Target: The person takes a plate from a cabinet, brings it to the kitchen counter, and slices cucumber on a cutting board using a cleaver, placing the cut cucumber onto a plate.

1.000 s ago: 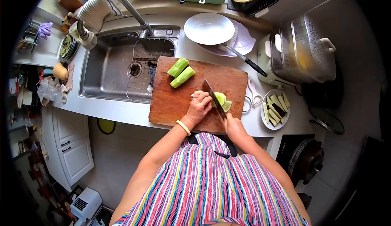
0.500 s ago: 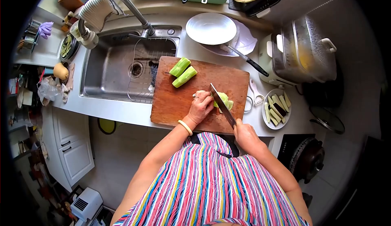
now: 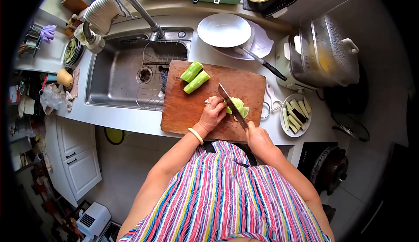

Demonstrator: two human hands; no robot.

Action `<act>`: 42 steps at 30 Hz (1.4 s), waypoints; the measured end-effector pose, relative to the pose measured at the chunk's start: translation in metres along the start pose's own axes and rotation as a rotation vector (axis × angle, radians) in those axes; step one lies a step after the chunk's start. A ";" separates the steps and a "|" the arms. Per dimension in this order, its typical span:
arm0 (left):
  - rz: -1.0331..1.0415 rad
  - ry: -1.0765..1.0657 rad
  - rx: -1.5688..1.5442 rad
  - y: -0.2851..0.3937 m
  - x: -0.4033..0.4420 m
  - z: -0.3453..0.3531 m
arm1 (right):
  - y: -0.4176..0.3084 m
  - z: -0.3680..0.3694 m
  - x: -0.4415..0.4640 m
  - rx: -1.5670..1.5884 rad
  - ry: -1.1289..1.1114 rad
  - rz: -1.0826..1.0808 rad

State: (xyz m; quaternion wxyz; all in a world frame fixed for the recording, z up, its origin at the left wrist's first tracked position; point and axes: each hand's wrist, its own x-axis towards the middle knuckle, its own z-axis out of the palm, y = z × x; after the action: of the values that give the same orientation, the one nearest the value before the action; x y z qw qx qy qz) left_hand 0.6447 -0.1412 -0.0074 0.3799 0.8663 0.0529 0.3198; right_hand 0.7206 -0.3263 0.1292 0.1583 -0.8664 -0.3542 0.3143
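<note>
On a wooden cutting board [image 3: 183,111], my left hand [image 3: 212,113] presses with curled fingers on a peeled green vegetable, mostly hidden beneath the fingers. My right hand [image 3: 260,140] is closed round the handle of a kitchen knife [image 3: 231,104]. Its blade stands just right of my left fingertips, close against the vegetable. Pale green slices [image 3: 239,106] lie in a small heap around the blade. Two peeled green vegetable pieces [image 3: 197,82] rest side by side near the board's upper left.
Left of the board is a steel sink [image 3: 98,94] with a wire rack. A white pan [image 3: 224,30] sits behind the board. To the right are a peeler [image 3: 273,99], a plate [image 3: 290,133] of cut eggplant and a steamer [image 3: 325,54].
The knife and my right hand have shifted slightly left, and my left hand has edged back left along the vegetable. The two larger pieces remain in place on the board.
</note>
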 end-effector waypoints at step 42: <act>-0.063 -0.028 -0.059 -0.004 -0.006 -0.005 | 0.004 -0.006 -0.008 -0.013 -0.039 0.010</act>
State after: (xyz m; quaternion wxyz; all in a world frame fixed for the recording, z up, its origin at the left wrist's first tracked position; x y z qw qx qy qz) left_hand 0.6378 -0.1378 -0.0107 0.4159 0.8570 0.0655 0.2971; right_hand 0.7226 -0.3348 0.1351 0.1441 -0.8629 -0.3547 0.3298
